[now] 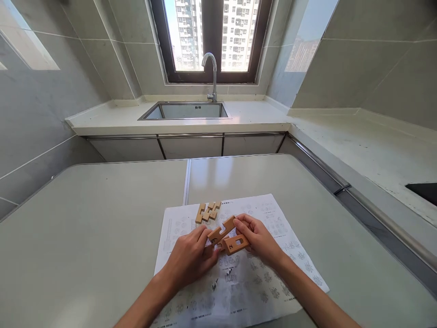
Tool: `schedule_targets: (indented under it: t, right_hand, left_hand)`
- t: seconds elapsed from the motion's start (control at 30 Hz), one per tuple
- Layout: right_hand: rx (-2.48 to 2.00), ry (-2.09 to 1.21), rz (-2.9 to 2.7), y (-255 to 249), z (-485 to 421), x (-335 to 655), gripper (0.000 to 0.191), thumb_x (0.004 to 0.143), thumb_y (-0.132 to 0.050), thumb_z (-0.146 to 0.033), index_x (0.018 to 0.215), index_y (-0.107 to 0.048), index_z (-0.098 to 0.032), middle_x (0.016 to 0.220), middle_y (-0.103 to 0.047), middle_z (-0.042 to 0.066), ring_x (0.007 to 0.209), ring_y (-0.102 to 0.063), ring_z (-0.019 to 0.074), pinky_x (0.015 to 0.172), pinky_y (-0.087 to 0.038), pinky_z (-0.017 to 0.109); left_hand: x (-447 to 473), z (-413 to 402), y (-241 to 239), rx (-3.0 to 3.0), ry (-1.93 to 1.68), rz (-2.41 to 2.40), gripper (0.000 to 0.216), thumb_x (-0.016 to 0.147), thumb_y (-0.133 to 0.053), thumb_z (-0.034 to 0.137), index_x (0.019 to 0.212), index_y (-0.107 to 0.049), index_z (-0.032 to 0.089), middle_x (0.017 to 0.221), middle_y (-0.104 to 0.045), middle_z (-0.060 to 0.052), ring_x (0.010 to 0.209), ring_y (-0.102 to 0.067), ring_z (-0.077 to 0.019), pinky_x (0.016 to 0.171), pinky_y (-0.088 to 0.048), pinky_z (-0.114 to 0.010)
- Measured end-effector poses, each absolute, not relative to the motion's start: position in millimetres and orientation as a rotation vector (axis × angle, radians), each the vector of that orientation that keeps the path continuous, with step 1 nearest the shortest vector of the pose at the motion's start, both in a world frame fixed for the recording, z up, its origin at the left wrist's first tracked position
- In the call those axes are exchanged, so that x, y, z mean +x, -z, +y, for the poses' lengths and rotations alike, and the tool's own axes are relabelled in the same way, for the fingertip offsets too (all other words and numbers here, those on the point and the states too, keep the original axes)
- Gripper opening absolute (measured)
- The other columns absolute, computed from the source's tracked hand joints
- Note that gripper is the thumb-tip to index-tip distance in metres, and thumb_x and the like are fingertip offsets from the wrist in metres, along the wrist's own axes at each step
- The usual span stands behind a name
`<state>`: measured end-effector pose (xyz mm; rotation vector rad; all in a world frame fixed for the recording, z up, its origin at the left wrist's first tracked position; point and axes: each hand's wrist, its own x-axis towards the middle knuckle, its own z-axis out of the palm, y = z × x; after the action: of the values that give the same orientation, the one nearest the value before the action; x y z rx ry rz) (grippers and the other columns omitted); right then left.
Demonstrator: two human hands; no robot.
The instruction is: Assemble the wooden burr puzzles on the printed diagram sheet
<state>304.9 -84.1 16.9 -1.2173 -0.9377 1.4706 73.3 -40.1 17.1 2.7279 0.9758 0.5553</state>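
Note:
Above a printed sheet point(246, 291), both hands hold several wooden puzzle pieces close together. My left hand point(193, 255) is closed with its fingers at the left end of a notched wooden puzzle piece point(215, 235). My right hand point(256, 234) pinches the upper right end of that piece, and its fingers also meet a wooden piece with a rectangular hole point(235, 244) and a black mark. Part of another piece shows between these two, mostly hidden. Whether the pieces interlock, I cannot tell. Just beyond my left hand, several loose notched wooden pieces point(206, 214) lie on the sheet.
The sheet, covered in small diagrams, lies on a pale table point(102, 237) with a seam point(186, 182). Past the table's far edge are a counter point(252, 114), a sink point(191, 109) and a faucet point(214, 77) under a window. Another counter point(382, 150) runs along the right.

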Motion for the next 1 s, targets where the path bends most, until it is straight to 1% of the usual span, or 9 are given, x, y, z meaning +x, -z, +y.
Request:
schedule_targets:
  t: [0.1, 0.2, 0.33, 0.47, 0.57, 0.7, 0.87, 0.93, 1.0]
  right_hand:
    - [-1.218, -1.405, -0.982, -17, -84, 303, 0.046, 0.09, -0.071, -0.067, 0.094, -0.064, -0.021, 0.066, -0.052, -0.006, 0.051, -0.043, 0.0093, 0.044, -0.033, 0.021]
    - [-1.208, -1.384, -1.039, -16, -84, 300, 0.046, 0.091, -0.07, -0.066, 0.094, -0.064, -0.021, 0.068, -0.055, -0.004, 0.054, -0.047, 0.0108, 0.047, -0.036, 0.022]
    - [-1.19, -1.477, -1.019, -15, -86, 298, 0.048, 0.09, -0.07, -0.069, 0.094, -0.061, -0.022, 0.061, -0.048, -0.008, 0.046, -0.039, 0.0082, 0.039, -0.028, 0.02]
    - [-1.213, -1.627, -0.88, -15, -84, 299, 0.053, 0.086, -0.07, -0.074, 0.094, -0.06, -0.022, 0.067, -0.051, -0.009, 0.035, -0.031, 0.004, 0.031, -0.016, 0.02]
    - [-1.186, -1.639, -0.736, -16, -81, 303, 0.057, 0.082, -0.074, -0.074, 0.095, -0.064, -0.02, 0.07, -0.053, -0.008, 0.036, -0.028, 0.0023, 0.032, -0.013, 0.019]
    - [-1.028, -1.596, -0.606, -20, -77, 309, 0.053, 0.079, -0.084, -0.066, 0.095, -0.07, -0.016, 0.067, -0.046, -0.007, 0.05, -0.032, 0.005, 0.041, -0.024, 0.018]
    - [-0.913, -1.587, -0.601, -23, -77, 308, 0.047, 0.077, -0.092, -0.053, 0.101, -0.073, -0.017, 0.082, -0.053, -0.001, 0.066, -0.047, 0.0088, 0.06, -0.042, 0.021]
    - [-0.97, -1.558, -0.669, -23, -79, 304, 0.046, 0.085, -0.084, -0.057, 0.105, -0.069, -0.019, 0.085, -0.059, 0.0, 0.061, -0.046, 0.0085, 0.056, -0.04, 0.023]
    - [-1.066, -1.536, -0.753, -23, -82, 300, 0.05, 0.094, -0.068, -0.066, 0.114, -0.064, -0.021, 0.077, -0.056, -0.003, 0.049, -0.037, 0.0078, 0.046, -0.027, 0.024]
  left_hand:
    - [74, -42, -28, 2.434, -0.566, 0.971, 0.022, 0.094, -0.06, 0.035, 0.11, -0.059, 0.021, 0.088, -0.068, -0.003, 0.07, -0.064, -0.0192, 0.062, -0.048, -0.028]
    - [78, -42, -34, 2.151, -0.532, 1.002, 0.028, 0.104, -0.048, 0.042, 0.1, -0.064, 0.02, 0.073, -0.062, 0.001, 0.061, -0.055, -0.0156, 0.059, -0.042, -0.026]
    - [83, -41, -34, 1.951, -0.527, 0.958, 0.042, 0.106, -0.046, 0.051, 0.085, -0.064, 0.019, 0.067, -0.058, 0.002, 0.06, -0.049, -0.0141, 0.057, -0.038, -0.025]
    - [85, -41, -36, 1.721, -0.617, 0.988, 0.041, 0.107, -0.045, 0.055, 0.092, -0.061, 0.02, 0.074, -0.067, -0.001, 0.062, -0.058, -0.0159, 0.061, -0.045, -0.026]
    - [86, -40, -38, 1.601, -0.651, 1.03, 0.04, 0.106, -0.046, 0.057, 0.104, -0.06, 0.02, 0.074, -0.066, 0.0, 0.056, -0.054, -0.0143, 0.056, -0.043, -0.025]
    - [85, -38, -37, 1.501, -0.697, 1.03, 0.041, 0.106, -0.046, 0.058, 0.111, -0.06, 0.02, 0.075, -0.06, 0.003, 0.055, -0.046, -0.0118, 0.053, -0.037, -0.023]
    - [80, -35, -32, 1.448, -0.699, 0.995, 0.043, 0.105, -0.047, 0.06, 0.116, -0.058, 0.019, 0.075, -0.057, 0.003, 0.058, -0.045, -0.0122, 0.054, -0.035, -0.023]
    - [79, -34, -31, 1.468, -0.677, 0.975, 0.045, 0.105, -0.046, 0.061, 0.117, -0.059, 0.02, 0.075, -0.058, 0.002, 0.059, -0.046, -0.0131, 0.055, -0.036, -0.024]
    - [78, -35, -31, 1.488, -0.652, 0.968, 0.046, 0.105, -0.046, 0.062, 0.116, -0.06, 0.02, 0.075, -0.059, 0.002, 0.06, -0.048, -0.0139, 0.056, -0.037, -0.024]
